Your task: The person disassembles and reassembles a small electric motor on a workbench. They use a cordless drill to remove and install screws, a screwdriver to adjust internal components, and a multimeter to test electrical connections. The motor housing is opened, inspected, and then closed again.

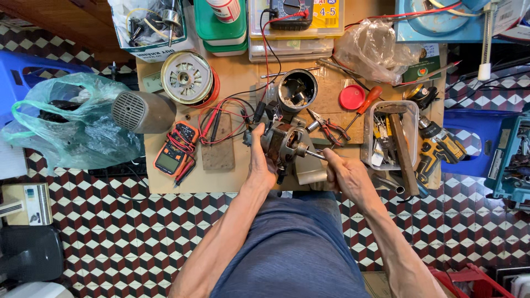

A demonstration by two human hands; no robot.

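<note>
Clear tray (411, 110) w/ tools; both hands grip motor (281, 144) nearby.

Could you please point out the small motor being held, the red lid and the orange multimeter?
small motor (282, 144), head view, its metal body.
red lid (351, 97), head view, its centre.
orange multimeter (175, 147), head view, its face.

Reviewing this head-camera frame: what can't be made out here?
- Right hand: its fingers close over the steel shaft end, hiding any tool.
- Grey electric motor: the left hand covers its near side.
- Clear plastic tray: small tools inside too jumbled to identify, a wooden-handled hammer across them.
- Blue box: cut off by the top edge.
</note>
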